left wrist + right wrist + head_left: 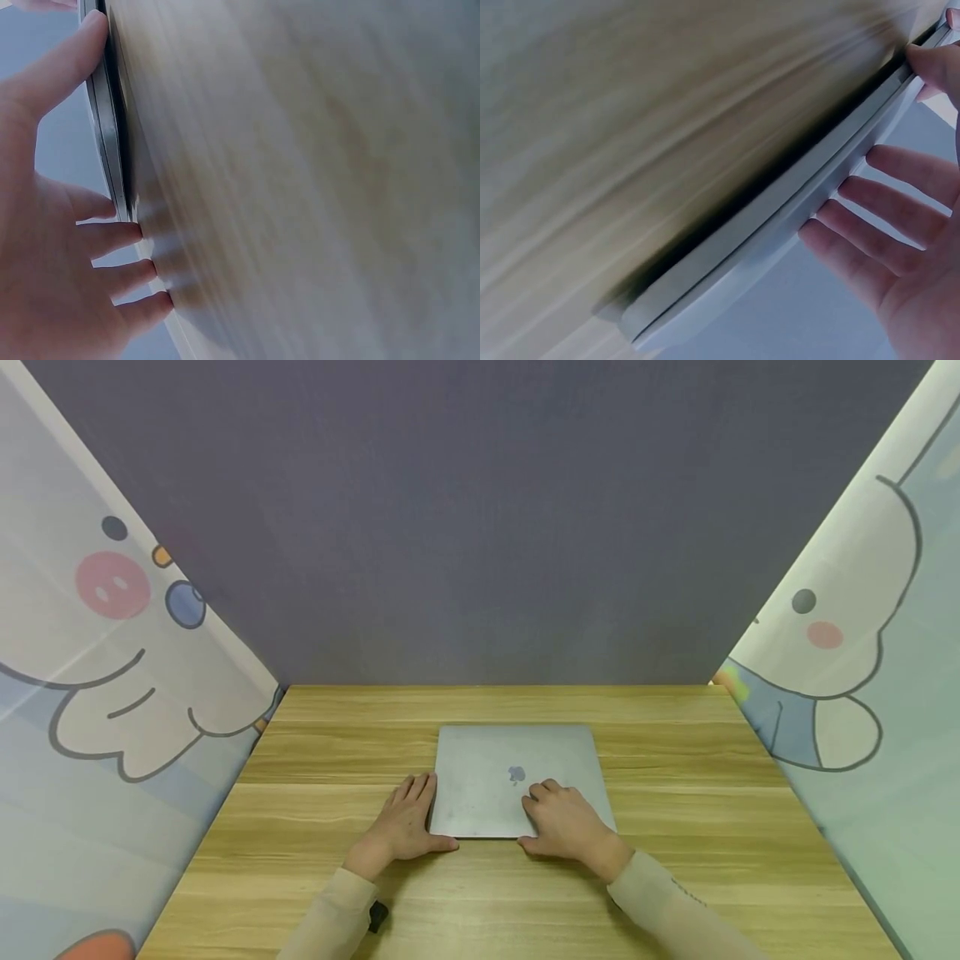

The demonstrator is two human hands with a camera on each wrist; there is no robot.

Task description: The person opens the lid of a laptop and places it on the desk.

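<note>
A closed silver laptop (480, 785) with a dark apple logo on its lid lies flat on the wooden table. My left hand (402, 822) is at its front left corner, fingers stretched along the left side and thumb at the front edge. In the left wrist view those fingertips come down right at the tabletop beside the laptop's edge (109, 142). My right hand (566, 825) rests on the right front part of the lid, its thumb at the front edge. The right wrist view has the fingertips touching the lid above the laptop's side (769, 206).
The wooden table (322, 760) ends at a dark grey panel (480, 543) behind. Cartoon-printed curtains stand at the left (172, 693) and right (840, 635). A small black object (378, 916) shows beside the left sleeve.
</note>
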